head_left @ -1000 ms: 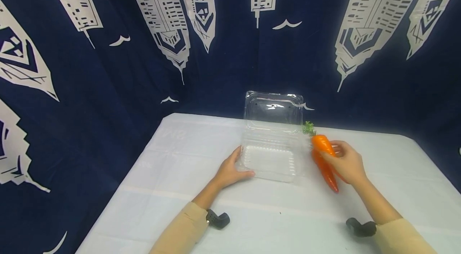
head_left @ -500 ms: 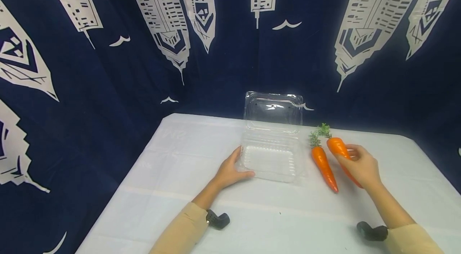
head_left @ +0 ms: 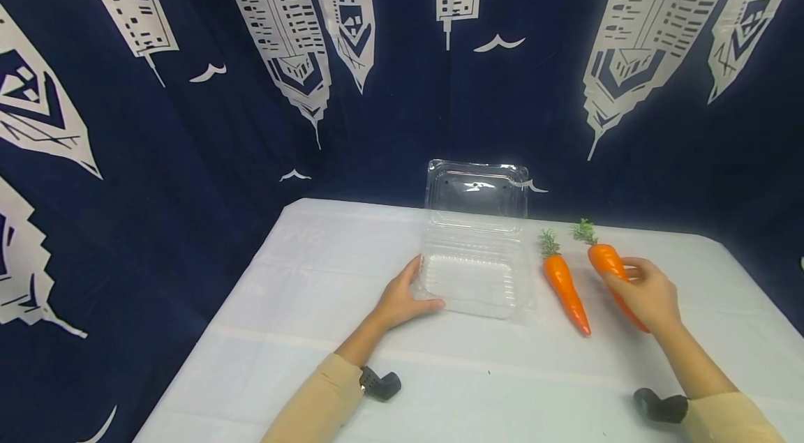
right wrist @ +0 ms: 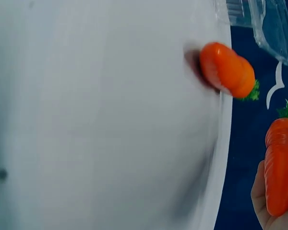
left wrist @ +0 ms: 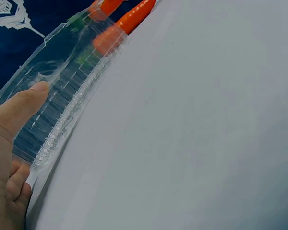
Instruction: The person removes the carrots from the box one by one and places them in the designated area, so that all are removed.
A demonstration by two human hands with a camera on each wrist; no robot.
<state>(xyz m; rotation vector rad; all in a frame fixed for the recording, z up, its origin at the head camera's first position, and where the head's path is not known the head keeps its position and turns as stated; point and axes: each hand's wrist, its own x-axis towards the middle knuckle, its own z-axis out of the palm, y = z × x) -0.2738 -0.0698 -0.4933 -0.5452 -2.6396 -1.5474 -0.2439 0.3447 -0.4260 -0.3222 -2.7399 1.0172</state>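
A clear plastic clamshell container [head_left: 474,282] stands on the table with its lid [head_left: 477,188] raised at the back. My left hand [head_left: 398,300] holds its front left corner, thumb along the front wall and fingers at the left side. In the left wrist view the thumb [left wrist: 26,103] overlaps the clear wall. To the right, my right hand [head_left: 650,293] grips an orange carrot [head_left: 606,260] with a green leafy top, its tip angled toward me. Another carrot [head_left: 565,293] lies between that hand and the container, also seen in the right wrist view.
A white cloth covers the table [head_left: 440,387], whose far edge runs just behind the carrots. Behind it hangs a dark blue curtain [head_left: 389,129] printed with white buildings. Both wrists wear small black devices [head_left: 380,384].
My right hand has moved right with its carrot, away from the other carrot, which now lies fully in view. The left hand and the container have stayed put.
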